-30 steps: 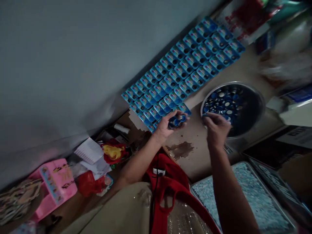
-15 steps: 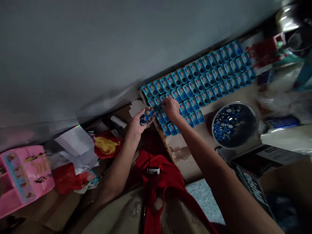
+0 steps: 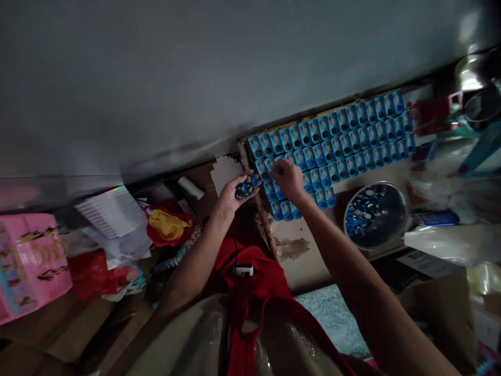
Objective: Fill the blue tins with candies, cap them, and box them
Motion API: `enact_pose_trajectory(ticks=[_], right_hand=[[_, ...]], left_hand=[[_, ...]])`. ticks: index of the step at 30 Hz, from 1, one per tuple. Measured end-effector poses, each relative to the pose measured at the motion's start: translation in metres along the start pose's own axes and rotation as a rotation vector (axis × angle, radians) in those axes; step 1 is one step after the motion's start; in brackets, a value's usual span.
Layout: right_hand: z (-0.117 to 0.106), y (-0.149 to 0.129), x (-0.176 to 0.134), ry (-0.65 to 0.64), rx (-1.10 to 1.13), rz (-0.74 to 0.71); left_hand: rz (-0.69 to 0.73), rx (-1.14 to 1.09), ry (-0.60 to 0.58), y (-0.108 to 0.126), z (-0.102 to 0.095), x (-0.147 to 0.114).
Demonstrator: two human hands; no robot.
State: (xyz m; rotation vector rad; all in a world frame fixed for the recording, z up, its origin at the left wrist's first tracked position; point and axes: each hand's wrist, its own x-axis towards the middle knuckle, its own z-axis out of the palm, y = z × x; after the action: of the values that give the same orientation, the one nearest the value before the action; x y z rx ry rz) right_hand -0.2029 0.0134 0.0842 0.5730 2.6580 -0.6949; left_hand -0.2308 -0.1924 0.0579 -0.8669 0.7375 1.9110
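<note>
My left hand (image 3: 231, 194) is held palm up at the left end of the table, cupped around several small round blue pieces with shiny silvery faces (image 3: 246, 187). Just to its right, my right hand (image 3: 288, 180) hovers over or rests on rows of blue cards (image 3: 332, 125), its thumb and fingers pinched together. Whatever lies between those fingertips is too dark and small to name. Many of the cards carry a dark round spot at the lower end; others show blue there. The right hand and forearm hide some cards in the lower rows.
A steel bowl (image 3: 376, 215) of similar round blue pieces stands on the table (image 3: 297, 248), right of my right forearm. Plastic bags (image 3: 442, 177) and a cardboard box (image 3: 442, 308) crowd the right side. Papers (image 3: 111, 211) and a pink plastic case (image 3: 33, 266) lie left. A grey wall rises behind.
The view has shifted, so the cards and both hands appear farther right. My left hand still holds the round pieces, and my right hand stays pinched near the cards' left end.
</note>
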Motion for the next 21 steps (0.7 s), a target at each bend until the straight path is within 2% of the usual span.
enact_pose_trajectory(ticks=[3,5,8,12,14,16,21], right_hand=[[0.013,-0.007,-0.023,0.012,0.143,-0.17],[0.022,-0.01,-0.032,0.017,0.22,-0.2],[0.03,-0.008,-0.038,0.046,0.296,-0.109],[0.028,0.003,-0.038,0.05,0.443,0.026],[0.024,0.006,-0.032,0.08,0.395,0.09],[0.02,0.006,-0.022,0.1,0.25,0.099],[0.019,-0.008,0.01,-0.042,-0.11,0.065]], left_hand=[[0.021,-0.002,0.023,-0.003,0.001,0.002],[0.008,0.007,0.079,-0.007,0.004,0.004],[-0.033,0.017,0.126,-0.011,0.01,0.007],[-0.073,0.023,0.127,-0.014,0.014,0.011],[-0.085,0.021,0.116,-0.012,0.013,0.013],[-0.079,0.014,0.104,-0.008,0.01,0.014],[-0.06,0.009,0.065,0.002,0.003,0.016]])
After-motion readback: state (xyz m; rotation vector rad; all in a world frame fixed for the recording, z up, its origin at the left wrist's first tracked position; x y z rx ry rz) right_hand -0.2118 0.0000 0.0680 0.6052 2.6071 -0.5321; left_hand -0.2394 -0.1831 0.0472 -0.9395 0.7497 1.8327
